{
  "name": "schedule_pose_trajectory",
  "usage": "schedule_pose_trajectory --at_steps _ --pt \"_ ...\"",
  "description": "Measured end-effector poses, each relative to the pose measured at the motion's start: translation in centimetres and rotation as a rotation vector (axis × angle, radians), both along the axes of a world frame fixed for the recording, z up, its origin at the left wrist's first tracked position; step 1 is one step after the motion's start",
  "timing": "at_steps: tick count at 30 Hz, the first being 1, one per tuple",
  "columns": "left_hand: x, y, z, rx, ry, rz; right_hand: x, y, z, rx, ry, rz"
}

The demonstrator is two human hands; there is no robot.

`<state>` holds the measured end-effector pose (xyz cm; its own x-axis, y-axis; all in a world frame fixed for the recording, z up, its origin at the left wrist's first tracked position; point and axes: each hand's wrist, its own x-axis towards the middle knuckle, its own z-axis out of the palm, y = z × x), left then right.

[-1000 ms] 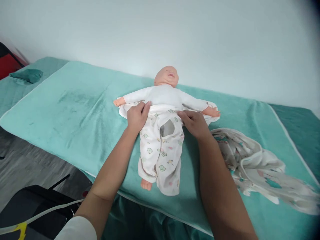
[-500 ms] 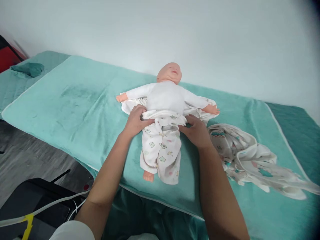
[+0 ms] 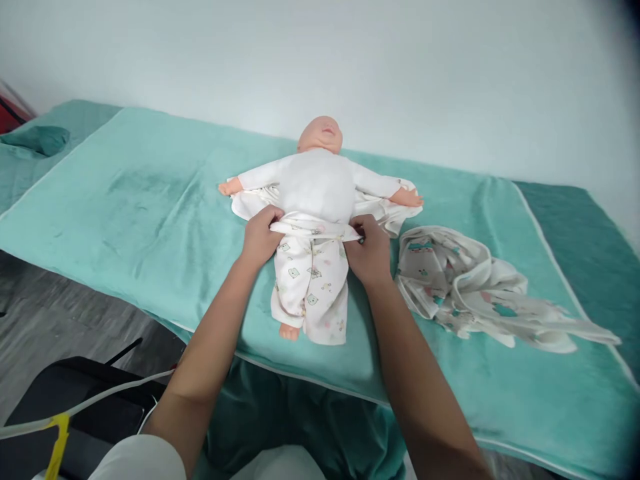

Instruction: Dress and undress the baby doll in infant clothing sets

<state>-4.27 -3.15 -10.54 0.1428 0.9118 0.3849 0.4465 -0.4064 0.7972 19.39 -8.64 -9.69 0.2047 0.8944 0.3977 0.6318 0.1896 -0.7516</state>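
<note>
A baby doll (image 3: 316,183) with a white cloth body lies on its back, arms spread, head toward the wall. White printed baby pants (image 3: 311,287) cover its legs, and one bare foot sticks out of a leg opening. My left hand (image 3: 261,235) is closed on the waistband at the doll's hip on the left. On the opposite side my right hand (image 3: 370,248) pinches the other end of the waistband, which is stretched in a folded band across the doll's lower belly. A white garment (image 3: 390,210) lies spread under the doll's arms and back.
Crumpled white printed baby clothes (image 3: 465,287) lie to the right on the green bed cover (image 3: 165,193). A white wall (image 3: 320,60) rises behind the bed. At lower left are a black chair-like object (image 3: 75,400) and a pale cable (image 3: 110,397) with yellow tape.
Both hands have taken hold of the waistband, and its bunched cloth is now pulled straighter across the belly. The whole view has shifted slightly, moving the scene up and left.
</note>
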Motion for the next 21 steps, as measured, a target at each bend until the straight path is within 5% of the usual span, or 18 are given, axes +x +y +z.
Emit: schedule_pose_trajectory --at_steps 6,9,15,18,21 --pt "-2.7 -2.1 0.3 -0.142 -0.039 -0.265 2.2 -2.4 -0.3 -0.251 0.15 0.328" --pt "-3.6 -3.4 0.3 -0.169 -0.009 -0.326 1.9 -3.5 -0.1 -0.272 0.129 0.306" --pt "-3.0 -5.9 -0.8 0.028 0.075 -0.054 -1.4 -5.7 -0.8 -0.03 -0.054 0.056" --pt "-2.9 -7.2 -1.3 -0.033 0.121 0.076 -2.5 -6.7 -1.7 0.04 -0.079 -0.101" --pt "-3.0 -8.3 -0.9 -0.124 0.059 0.051 -2.8 -7.1 -2.2 -0.002 0.026 -0.085"
